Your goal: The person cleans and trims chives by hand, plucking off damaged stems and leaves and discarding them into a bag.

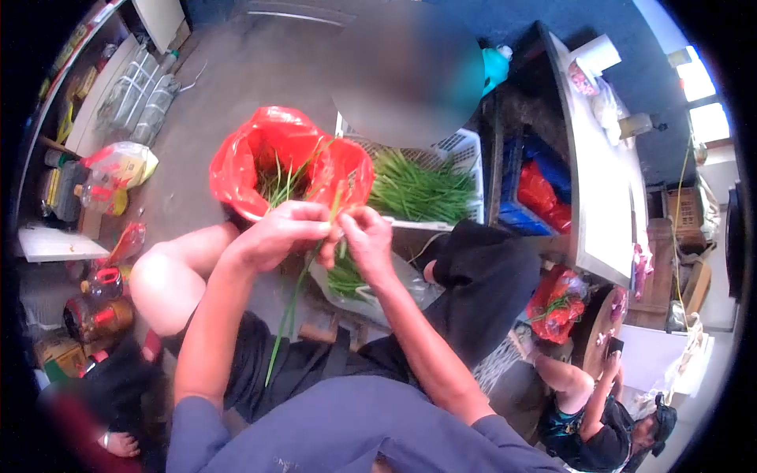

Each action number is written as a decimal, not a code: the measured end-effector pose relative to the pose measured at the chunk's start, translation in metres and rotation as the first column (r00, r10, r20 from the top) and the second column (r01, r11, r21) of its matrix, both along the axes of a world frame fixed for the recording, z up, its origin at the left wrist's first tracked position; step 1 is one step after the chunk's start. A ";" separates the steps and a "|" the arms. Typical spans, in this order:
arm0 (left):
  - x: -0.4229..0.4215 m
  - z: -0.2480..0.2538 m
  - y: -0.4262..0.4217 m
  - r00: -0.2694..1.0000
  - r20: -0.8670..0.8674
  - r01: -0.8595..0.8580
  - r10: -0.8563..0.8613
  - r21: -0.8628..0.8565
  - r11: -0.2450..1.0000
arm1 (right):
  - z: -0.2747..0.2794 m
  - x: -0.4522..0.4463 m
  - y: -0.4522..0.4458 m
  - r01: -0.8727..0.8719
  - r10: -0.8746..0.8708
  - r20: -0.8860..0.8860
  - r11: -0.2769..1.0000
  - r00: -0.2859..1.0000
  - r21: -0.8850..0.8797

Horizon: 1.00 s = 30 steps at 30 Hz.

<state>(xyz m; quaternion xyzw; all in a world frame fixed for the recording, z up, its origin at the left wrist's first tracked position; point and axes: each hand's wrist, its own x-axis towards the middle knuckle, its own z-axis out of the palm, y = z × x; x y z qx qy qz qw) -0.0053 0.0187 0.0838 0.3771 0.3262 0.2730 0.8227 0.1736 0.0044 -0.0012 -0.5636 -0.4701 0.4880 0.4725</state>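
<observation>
My left hand [285,230] and my right hand [367,238] meet in front of me, fingers pinched round a few garlic chives [289,323]. Their long green leaves hang down below my left hand, and pale stalk ends stick up between the fingers. Just beyond my hands stands a red plastic bag [236,162], its mouth wide and green scraps inside. To its right, a white plastic crate [478,169] holds many chives [418,188] laid in a heap. Beneath my right wrist lies a clear plastic bag [406,298] with more greens [344,277].
A blue crate [509,185] with red bags sits under a table [591,165] at right. Another red bag [557,306] lies near a seated person [599,414] holding a phone. Bottles [102,282] and shelves line the left. A blurred person [410,71] is opposite.
</observation>
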 end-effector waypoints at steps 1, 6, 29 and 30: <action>-0.005 0.007 -0.001 0.998 0.052 -0.037 0.040 -0.046 0.998 | 0.016 -0.011 0.009 -0.023 0.019 -0.086 0.998 0.996 -0.052; -0.023 0.023 0.001 0.965 0.140 -0.214 0.223 -0.081 0.974 | 0.002 -0.058 0.064 -0.363 0.303 0.256 0.902 0.918 0.233; 0.013 -0.033 -0.001 0.929 -0.338 0.038 0.149 0.490 0.871 | -0.076 0.070 -0.022 -0.228 0.329 0.262 0.908 0.907 -0.351; 0.025 -0.047 -0.009 0.915 -0.404 0.218 0.006 0.505 0.836 | -0.062 0.065 -0.016 -0.282 0.390 0.191 0.859 0.901 -0.428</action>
